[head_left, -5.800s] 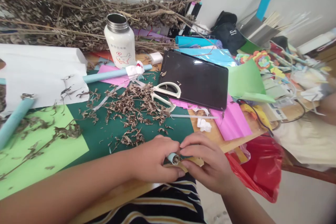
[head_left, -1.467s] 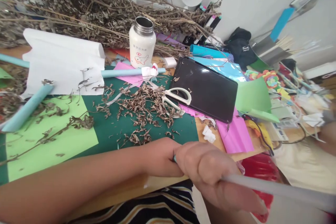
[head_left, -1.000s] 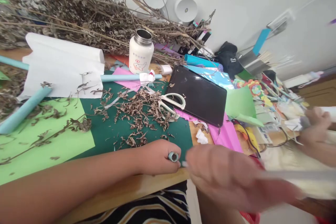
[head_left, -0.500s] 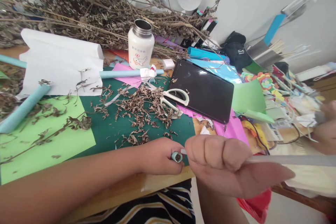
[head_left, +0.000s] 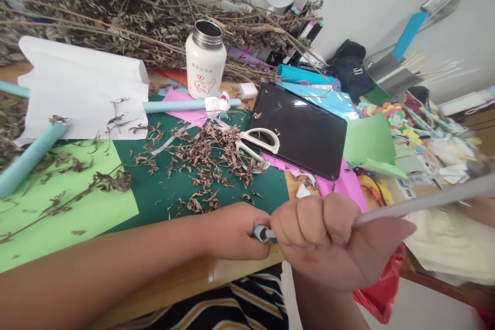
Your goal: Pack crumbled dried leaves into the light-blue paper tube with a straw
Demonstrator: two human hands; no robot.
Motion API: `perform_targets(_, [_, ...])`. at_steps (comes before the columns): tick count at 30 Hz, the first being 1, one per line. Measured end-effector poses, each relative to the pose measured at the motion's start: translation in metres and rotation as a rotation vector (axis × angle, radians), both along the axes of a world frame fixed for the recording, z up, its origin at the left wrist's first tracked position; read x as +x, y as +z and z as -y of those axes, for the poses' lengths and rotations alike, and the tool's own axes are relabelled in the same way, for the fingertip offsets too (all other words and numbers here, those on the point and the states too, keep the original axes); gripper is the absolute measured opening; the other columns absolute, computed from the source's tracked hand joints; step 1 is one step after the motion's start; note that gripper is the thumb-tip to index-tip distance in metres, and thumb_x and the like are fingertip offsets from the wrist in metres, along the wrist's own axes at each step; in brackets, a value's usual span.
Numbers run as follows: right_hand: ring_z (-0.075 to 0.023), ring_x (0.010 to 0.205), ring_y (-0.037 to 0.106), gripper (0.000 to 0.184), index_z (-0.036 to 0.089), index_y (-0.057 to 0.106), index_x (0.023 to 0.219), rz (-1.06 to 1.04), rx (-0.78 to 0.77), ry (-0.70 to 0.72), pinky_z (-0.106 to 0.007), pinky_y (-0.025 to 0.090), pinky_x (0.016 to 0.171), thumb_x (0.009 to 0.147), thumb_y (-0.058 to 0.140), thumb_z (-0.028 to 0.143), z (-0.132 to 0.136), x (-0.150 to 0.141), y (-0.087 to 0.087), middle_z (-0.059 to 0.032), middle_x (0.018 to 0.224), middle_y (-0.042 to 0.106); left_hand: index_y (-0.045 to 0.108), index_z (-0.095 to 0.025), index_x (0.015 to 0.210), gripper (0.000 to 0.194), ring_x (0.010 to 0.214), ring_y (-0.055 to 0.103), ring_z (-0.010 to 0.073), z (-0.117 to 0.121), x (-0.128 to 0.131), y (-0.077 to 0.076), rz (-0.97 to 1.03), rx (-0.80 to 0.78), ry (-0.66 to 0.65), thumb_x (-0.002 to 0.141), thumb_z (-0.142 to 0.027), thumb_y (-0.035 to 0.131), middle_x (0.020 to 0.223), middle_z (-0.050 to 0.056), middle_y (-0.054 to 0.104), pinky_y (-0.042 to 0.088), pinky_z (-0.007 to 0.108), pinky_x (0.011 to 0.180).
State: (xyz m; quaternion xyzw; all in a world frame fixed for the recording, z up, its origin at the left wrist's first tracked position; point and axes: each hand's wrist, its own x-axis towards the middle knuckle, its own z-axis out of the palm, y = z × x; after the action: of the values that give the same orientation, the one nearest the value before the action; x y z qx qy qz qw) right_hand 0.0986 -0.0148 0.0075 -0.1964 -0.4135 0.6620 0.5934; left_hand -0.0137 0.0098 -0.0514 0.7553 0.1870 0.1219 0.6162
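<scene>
My left hand (head_left: 240, 231) is closed around a light-blue paper tube (head_left: 260, 233), whose open end faces right and has dark bits inside. In my right hand (head_left: 320, 240) is a thin whitish stick (head_left: 429, 202), gripped in a fist. Its near tip meets the mouth of the tube; how deep it goes I cannot tell. The long end slants up to the right. Beyond my hands, a pile of dried leaves (head_left: 209, 154) lies on a dark green mat (head_left: 154, 193). White-handled scissors (head_left: 261, 140) rest beside the leaves, partly over a black tablet (head_left: 305, 131).
A white open bottle (head_left: 206, 62) stands behind the leaves, near dried stalks (head_left: 96, 15). Another blue tube (head_left: 33, 160) lies left on light-green paper (head_left: 77, 206). White paper (head_left: 85, 93) sits behind it. A red bag (head_left: 381, 289) hangs low at right, near another person's blurred arm (head_left: 477, 211).
The stick's tip has shifted from beside the tube to its opening. Its far end has swung upward, and my right hand has tilted. My left hand has stayed almost in place.
</scene>
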Motion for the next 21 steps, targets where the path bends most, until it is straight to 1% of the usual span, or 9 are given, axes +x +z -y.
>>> perform_targets(3, [-0.0068, 0.035, 0.019, 0.048, 0.018, 0.021, 0.049, -0.004, -0.003, -0.011, -0.023, 0.019, 0.034, 0.075, 0.042, 0.052, 0.002, 0.000, 0.000, 0.0065, 0.042, 0.021, 0.043, -0.014, 0.060, 0.004, 0.056, 0.036, 0.0064, 0.000, 0.000, 0.000, 0.009, -0.009, -0.002, 0.063, -0.012, 0.044, 0.056, -0.006, 0.036, 0.032, 0.013, 0.051])
perform_targets(9, [-0.0084, 0.036, 0.022, 0.048, 0.019, 0.020, 0.049, 0.011, 0.045, -0.035, -0.024, 0.022, 0.035, 0.076, 0.037, 0.055, 0.007, 0.007, 0.001, 0.0061, 0.042, 0.021, 0.037, -0.015, 0.053, 0.012, 0.052, 0.032, 0.0063, -0.001, 0.001, 0.004, -0.028, -0.017, 0.001, 0.061, -0.013, 0.045, 0.050, -0.006, 0.033, 0.028, 0.014, 0.046])
perform_targets(12, [-0.0083, 0.037, 0.024, 0.049, 0.019, 0.019, 0.049, 0.049, 0.052, -0.036, -0.024, 0.023, 0.037, 0.075, 0.037, 0.055, 0.008, 0.007, 0.001, 0.0060, 0.042, 0.022, 0.040, -0.015, 0.055, 0.008, 0.053, 0.034, 0.0065, -0.001, 0.000, 0.004, -0.007, -0.024, 0.002, 0.061, -0.013, 0.044, 0.051, -0.006, 0.035, 0.030, 0.014, 0.048])
perform_targets(15, [-0.0078, 0.037, 0.026, 0.049, 0.019, 0.019, 0.048, 0.129, 0.096, -0.054, -0.023, 0.024, 0.038, 0.076, 0.037, 0.056, 0.009, 0.002, 0.001, 0.0061, 0.042, 0.023, 0.046, -0.014, 0.058, 0.005, 0.056, 0.039, 0.0073, -0.001, 0.000, 0.003, 0.016, -0.031, -0.012, 0.061, -0.012, 0.043, 0.054, -0.006, 0.039, 0.033, 0.014, 0.052])
perform_targets(17, [-0.0080, 0.036, 0.026, 0.049, 0.019, 0.020, 0.048, 0.217, 0.136, -0.101, -0.024, 0.026, 0.038, 0.076, 0.034, 0.057, 0.010, -0.002, 0.000, 0.0058, 0.041, 0.023, 0.049, -0.013, 0.061, 0.006, 0.058, 0.041, 0.0081, -0.001, 0.000, 0.002, 0.009, -0.037, -0.019, 0.062, -0.012, 0.044, 0.058, -0.005, 0.044, 0.035, 0.015, 0.055])
perform_targets(19, [-0.0083, 0.036, 0.027, 0.049, 0.019, 0.022, 0.048, 0.313, 0.190, -0.146, -0.025, 0.027, 0.039, 0.077, 0.032, 0.057, 0.010, -0.006, -0.001, 0.0055, 0.041, 0.024, 0.051, -0.013, 0.064, 0.006, 0.060, 0.042, 0.0088, -0.001, 0.000, 0.001, 0.014, -0.045, -0.030, 0.063, -0.012, 0.045, 0.063, -0.004, 0.048, 0.036, 0.015, 0.057])
perform_targets(21, [-0.0083, 0.036, 0.029, 0.047, 0.020, 0.023, 0.048, 0.370, 0.255, -0.162, -0.025, 0.028, 0.039, 0.077, 0.033, 0.056, 0.009, -0.006, -0.003, 0.0054, 0.041, 0.025, 0.051, -0.013, 0.064, 0.004, 0.063, 0.044, 0.0100, 0.000, 0.000, 0.000, 0.027, -0.070, -0.019, 0.062, -0.012, 0.048, 0.066, -0.004, 0.050, 0.037, 0.016, 0.060])
